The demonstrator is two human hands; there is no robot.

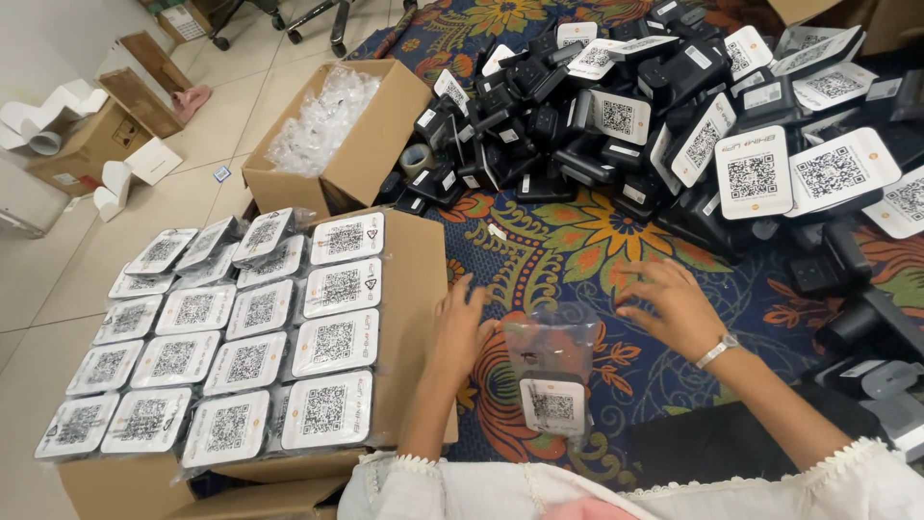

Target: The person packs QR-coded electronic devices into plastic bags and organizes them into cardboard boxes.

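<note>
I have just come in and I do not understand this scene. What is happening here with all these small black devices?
A person sits on a patterned carpet and handles a black device in a clear plastic bag. The left hand touches the bag's left edge; the right hand hovers open beside its top. At the left, a cardboard box holds rows of bagged devices. A pile of unbagged devices lies ahead.

1. The left hand (460, 332) is motion-blurred; its fingertips cannot be made out.
2. The clear plastic bag (553, 371) veils the black device (551, 400) inside, so its upper body is unclear.
3. The filled carton (414, 318) is cut off by the bottom edge.
4. The pile of black devices (664, 106) runs past the top and right edges.
5. The contents of the open box (371, 144) are only a cloudy mass of clear wrappers (318, 120).
</note>
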